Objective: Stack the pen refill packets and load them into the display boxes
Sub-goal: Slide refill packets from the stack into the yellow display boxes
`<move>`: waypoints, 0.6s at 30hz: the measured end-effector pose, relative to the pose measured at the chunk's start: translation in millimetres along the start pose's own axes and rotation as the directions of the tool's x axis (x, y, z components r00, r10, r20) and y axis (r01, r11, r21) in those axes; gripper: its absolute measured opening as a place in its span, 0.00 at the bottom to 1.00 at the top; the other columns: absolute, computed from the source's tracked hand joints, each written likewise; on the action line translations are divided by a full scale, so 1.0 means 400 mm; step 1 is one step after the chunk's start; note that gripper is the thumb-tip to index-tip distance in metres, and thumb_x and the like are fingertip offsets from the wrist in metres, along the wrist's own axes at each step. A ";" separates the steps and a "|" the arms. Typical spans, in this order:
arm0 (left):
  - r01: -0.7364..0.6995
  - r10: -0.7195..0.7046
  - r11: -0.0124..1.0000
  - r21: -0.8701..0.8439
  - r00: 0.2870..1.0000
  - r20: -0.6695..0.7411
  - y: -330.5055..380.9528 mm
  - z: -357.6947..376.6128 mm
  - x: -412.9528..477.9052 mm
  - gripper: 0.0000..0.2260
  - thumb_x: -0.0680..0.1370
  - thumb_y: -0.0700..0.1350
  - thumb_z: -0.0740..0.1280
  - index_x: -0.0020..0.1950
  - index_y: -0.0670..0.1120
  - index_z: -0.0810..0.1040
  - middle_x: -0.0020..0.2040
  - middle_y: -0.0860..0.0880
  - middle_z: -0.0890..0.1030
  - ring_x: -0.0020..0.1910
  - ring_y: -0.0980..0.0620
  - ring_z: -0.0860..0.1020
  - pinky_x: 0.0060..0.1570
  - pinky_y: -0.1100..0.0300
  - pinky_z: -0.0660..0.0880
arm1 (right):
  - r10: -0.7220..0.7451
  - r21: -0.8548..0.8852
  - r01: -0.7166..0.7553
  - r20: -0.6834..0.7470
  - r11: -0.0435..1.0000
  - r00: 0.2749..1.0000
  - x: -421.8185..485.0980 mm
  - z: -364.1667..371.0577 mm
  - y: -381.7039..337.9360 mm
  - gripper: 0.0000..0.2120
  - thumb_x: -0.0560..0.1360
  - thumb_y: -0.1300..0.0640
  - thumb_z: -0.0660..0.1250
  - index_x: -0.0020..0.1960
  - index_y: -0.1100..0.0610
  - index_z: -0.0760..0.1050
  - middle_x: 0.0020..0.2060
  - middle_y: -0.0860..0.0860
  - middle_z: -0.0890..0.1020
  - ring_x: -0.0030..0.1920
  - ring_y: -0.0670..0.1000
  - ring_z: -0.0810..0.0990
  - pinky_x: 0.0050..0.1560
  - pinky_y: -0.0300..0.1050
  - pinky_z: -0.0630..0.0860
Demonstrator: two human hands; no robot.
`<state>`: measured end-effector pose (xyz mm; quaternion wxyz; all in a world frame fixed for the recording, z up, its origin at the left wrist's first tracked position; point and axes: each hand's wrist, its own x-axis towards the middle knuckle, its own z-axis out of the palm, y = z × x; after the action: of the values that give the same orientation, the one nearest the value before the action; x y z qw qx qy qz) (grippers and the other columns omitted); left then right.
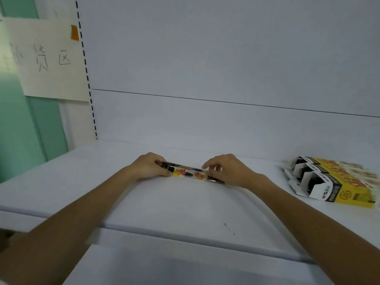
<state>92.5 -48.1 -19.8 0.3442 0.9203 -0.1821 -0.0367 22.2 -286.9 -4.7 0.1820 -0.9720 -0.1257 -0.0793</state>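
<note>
1. Left hand (pixel 149 167) is gripping one end of the pen refill packets (pixel 190 173), thumb on the near side and fingers curled over the far side.
2. Same deal on the other end: the right hand (pixel 228 171) has its fingers arched over the top and is pinching it. The tip of the bundle pokes out under the palm toward the wrist.
3. The packets run long and thin straight between the two hands, low over the white shelf (pixel 185 202). Honestly can't tell if they're touching it or how many are in the bundle, it's too blurry.
4. Way out past the right hand, well apart from it, the display boxes (pixel 333 182) lie on the same shelf. They're yellow, black and white, and the open flapped ends face back toward the hand.
5. Up and off past the left hand there's a paper sign (pixel 47 58) with handwritten characters, plus a bit of orange tape (pixel 75 32) at its top corner.
</note>
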 end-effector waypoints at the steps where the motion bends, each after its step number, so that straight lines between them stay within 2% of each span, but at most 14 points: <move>1: 0.012 -0.012 1.000 0.004 1.000 -0.016 0.004 0.003 -0.009 0.07 0.70 0.48 0.73 0.37 0.51 0.76 0.35 0.54 0.74 0.36 0.56 0.72 0.34 0.64 0.64 | -0.009 -0.011 0.008 -0.038 1.000 0.999 -0.003 -0.003 0.007 0.09 0.75 0.55 0.65 0.54 0.53 0.81 0.50 0.49 0.82 0.42 0.44 0.75 0.46 0.37 0.70; 3: 0.021 -0.021 1.000 -0.001 0.997 -0.069 0.006 0.012 -0.024 0.07 0.70 0.47 0.73 0.37 0.52 0.76 0.34 0.55 0.74 0.37 0.56 0.73 0.34 0.64 0.65 | -0.003 -0.023 -0.002 -0.191 1.000 0.982 -0.006 -0.006 0.028 0.09 0.74 0.61 0.65 0.49 0.54 0.83 0.53 0.51 0.81 0.51 0.49 0.77 0.52 0.42 0.71; 5: 0.023 -0.026 0.999 -0.029 0.992 -0.123 0.003 0.024 -0.037 0.06 0.70 0.46 0.73 0.44 0.52 0.78 0.41 0.54 0.78 0.44 0.53 0.75 0.40 0.65 0.69 | 0.007 -0.040 -0.026 -0.417 0.999 0.909 -0.007 -0.007 0.050 0.09 0.72 0.64 0.67 0.44 0.53 0.84 0.58 0.51 0.76 0.58 0.50 0.72 0.57 0.44 0.66; 7: 0.029 -0.030 1.000 -0.009 0.984 -0.173 0.004 0.033 -0.048 0.14 0.70 0.47 0.73 0.54 0.50 0.78 0.52 0.51 0.78 0.51 0.53 0.74 0.48 0.63 0.69 | 0.050 0.044 -0.031 -0.532 0.999 0.845 -0.004 -0.012 0.058 0.10 0.71 0.66 0.69 0.41 0.52 0.83 0.58 0.49 0.72 0.56 0.48 0.69 0.56 0.38 0.63; 9: 0.015 0.000 0.998 0.068 0.977 -0.214 0.011 0.038 -0.054 0.19 0.71 0.48 0.72 0.60 0.49 0.75 0.58 0.48 0.75 0.57 0.51 0.72 0.52 0.61 0.67 | 0.105 0.177 -0.022 -0.476 0.984 0.873 -0.001 -0.025 0.045 0.11 0.72 0.68 0.67 0.41 0.54 0.83 0.52 0.48 0.74 0.50 0.45 0.71 0.51 0.34 0.66; 11: -0.020 0.038 0.997 0.074 0.967 -0.253 0.024 0.039 -0.061 0.20 0.72 0.49 0.71 0.62 0.48 0.74 0.61 0.46 0.73 0.61 0.49 0.70 0.55 0.60 0.66 | 0.108 0.241 -0.024 -0.342 0.970 0.933 0.001 -0.039 0.011 0.15 0.72 0.70 0.61 0.43 0.56 0.83 0.46 0.49 0.78 0.42 0.45 0.73 0.43 0.28 0.68; 13: -0.061 0.080 0.995 0.078 0.958 -0.276 0.038 0.039 -0.067 0.19 0.73 0.49 0.69 0.63 0.48 0.73 0.62 0.47 0.72 0.63 0.49 0.69 0.56 0.60 0.65 | 0.082 0.249 -0.027 -0.216 0.968 0.973 0.004 -0.045 -0.028 0.18 0.74 0.69 0.56 0.46 0.57 0.83 0.48 0.48 0.80 0.39 0.44 0.74 0.37 0.27 0.67; 14: -0.084 0.108 0.992 0.096 0.953 -0.283 0.043 0.040 -0.069 0.19 0.74 0.49 0.69 0.64 0.48 0.72 0.63 0.47 0.71 0.64 0.49 0.68 0.57 0.60 0.65 | 0.060 0.267 -0.014 -0.163 0.963 0.985 0.007 -0.041 -0.044 0.18 0.74 0.67 0.56 0.47 0.56 0.83 0.51 0.48 0.81 0.42 0.43 0.75 0.40 0.28 0.67; 15: -0.108 0.138 0.987 0.118 0.948 -0.288 0.046 0.041 -0.071 0.20 0.74 0.48 0.68 0.65 0.48 0.71 0.64 0.47 0.71 0.65 0.49 0.67 0.58 0.61 0.64 | 0.029 0.298 0.006 -0.113 0.954 0.993 0.011 -0.035 -0.058 0.18 0.74 0.66 0.56 0.48 0.55 0.83 0.55 0.47 0.80 0.48 0.45 0.76 0.47 0.30 0.68; 17: -0.141 0.189 0.975 0.171 0.934 -0.304 0.047 0.043 -0.075 0.20 0.75 0.47 0.67 0.66 0.48 0.69 0.65 0.48 0.70 0.66 0.49 0.65 0.60 0.61 0.63 | -0.050 0.371 0.051 -0.013 0.927 0.999 0.022 -0.021 -0.078 0.16 0.73 0.65 0.59 0.50 0.50 0.82 0.61 0.46 0.77 0.61 0.46 0.73 0.60 0.39 0.66; 18: -0.146 0.205 0.969 0.200 0.928 -0.312 0.045 0.045 -0.078 0.21 0.75 0.46 0.67 0.66 0.48 0.69 0.65 0.48 0.70 0.66 0.49 0.65 0.60 0.60 0.62 | -0.083 0.396 0.064 0.030 0.916 0.996 0.028 -0.015 -0.084 0.16 0.72 0.64 0.62 0.51 0.47 0.81 0.63 0.45 0.75 0.64 0.45 0.70 0.62 0.39 0.63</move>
<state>54.4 -60.4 -23.5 0.2905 0.9197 -0.2061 0.1652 22.9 -256.4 14.2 0.3681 -0.9115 -0.1797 -0.0366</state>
